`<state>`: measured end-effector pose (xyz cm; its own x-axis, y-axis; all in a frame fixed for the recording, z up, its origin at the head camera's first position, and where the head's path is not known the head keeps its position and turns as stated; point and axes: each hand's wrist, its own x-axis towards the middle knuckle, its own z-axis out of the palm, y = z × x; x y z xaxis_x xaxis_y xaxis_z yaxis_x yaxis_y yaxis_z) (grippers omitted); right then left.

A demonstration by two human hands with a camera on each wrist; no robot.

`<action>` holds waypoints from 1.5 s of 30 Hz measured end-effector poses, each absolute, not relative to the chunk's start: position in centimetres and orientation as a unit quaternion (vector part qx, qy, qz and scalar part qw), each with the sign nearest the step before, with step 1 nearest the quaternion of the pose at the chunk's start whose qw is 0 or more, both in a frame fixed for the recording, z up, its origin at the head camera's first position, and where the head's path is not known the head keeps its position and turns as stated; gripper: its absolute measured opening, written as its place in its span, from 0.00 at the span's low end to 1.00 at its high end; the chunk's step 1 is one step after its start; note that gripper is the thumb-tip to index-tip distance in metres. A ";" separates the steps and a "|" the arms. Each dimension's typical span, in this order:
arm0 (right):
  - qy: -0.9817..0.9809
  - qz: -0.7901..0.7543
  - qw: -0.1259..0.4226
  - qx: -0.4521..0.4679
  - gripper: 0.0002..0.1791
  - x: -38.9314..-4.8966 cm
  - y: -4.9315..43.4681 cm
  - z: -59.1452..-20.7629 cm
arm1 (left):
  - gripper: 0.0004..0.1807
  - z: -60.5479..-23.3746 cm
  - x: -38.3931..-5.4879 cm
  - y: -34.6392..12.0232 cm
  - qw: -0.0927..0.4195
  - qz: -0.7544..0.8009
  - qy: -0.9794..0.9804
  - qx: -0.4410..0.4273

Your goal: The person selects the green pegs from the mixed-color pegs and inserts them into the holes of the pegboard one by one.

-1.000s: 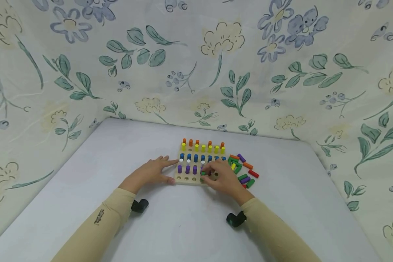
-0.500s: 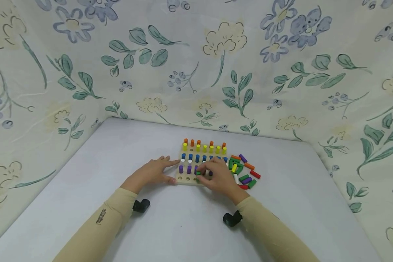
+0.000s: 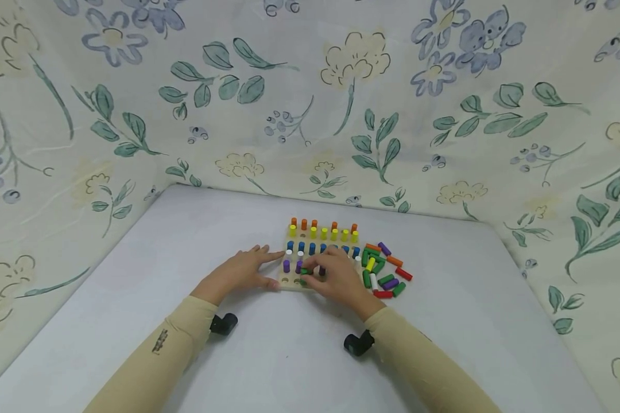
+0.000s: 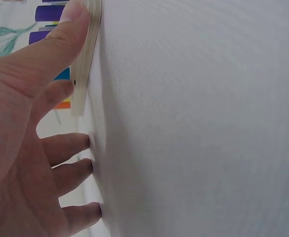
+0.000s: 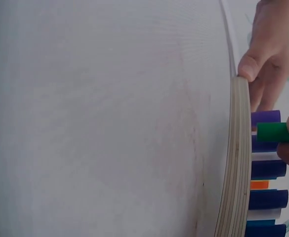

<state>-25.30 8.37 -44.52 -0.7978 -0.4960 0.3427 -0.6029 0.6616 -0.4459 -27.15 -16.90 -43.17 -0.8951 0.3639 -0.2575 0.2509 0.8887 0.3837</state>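
A person reaches both arms over a white table [image 3: 284,355], where a flat, pale layered-wood peg board [image 5: 239,153] lies, its front edge toward the person. The right hand [image 3: 338,275] holds a green cylindrical peg [image 5: 272,132], pinched between the thumb and a finger. The peg stands upright over the front row of the board, near its left end and just in front of the purple pegs. From the right wrist its lower end looks just off the wood, though with the fingers in the way overhead I can't be certain whether it meets a hole.

The left hand [image 3: 240,271] grasps nothing. Its fingers are spread, the thumb set on the board's near left corner and the index fingertip at the left edge; the other fingertips reach down toward the table.

Behind the front row stand the purple cylindrical pegs [image 3: 286,266], then white cylindrical pegs [image 3: 301,255], blue cylindrical pegs [image 3: 312,249], yellow cylindrical pegs [image 3: 324,233] and, farthest off, orange cylindrical pegs [image 3: 304,224]. The right hand hides part of the nearer rows.

Just right of the board, loose mixed-colour pegs [image 3: 399,289] lie on their sides on the table: green, red, orange, purple, white and yellow. Both arms wear tan sleeves [image 3: 144,355], with a small black device [image 3: 224,324] beneath each wrist. Behind the table hangs a cream cloth with blue, yellow and green flowers [image 3: 289,86].
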 end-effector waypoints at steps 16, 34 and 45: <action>-0.909 0.255 0.087 0.318 0.13 -25.5 6.4 -44.9 | 0.49 -43.1 -26.9 -17.0 0.160 0.176 0.958 0.159; -0.918 0.196 0.096 0.333 0.12 -25.6 4.9 -44.5 | 0.50 -43.0 -27.0 -16.9 0.161 0.179 0.958 0.156; -0.914 0.196 0.100 0.339 0.13 -25.5 4.8 -44.6 | 0.51 -43.1 -27.1 -17.0 0.165 0.179 0.958 0.149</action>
<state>-25.51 4.83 -44.62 -0.7495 -0.5812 0.3170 -0.6601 0.6925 -0.2911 -27.08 -16.98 -43.10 -0.9015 0.3440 -0.2627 0.2258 0.8915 0.3926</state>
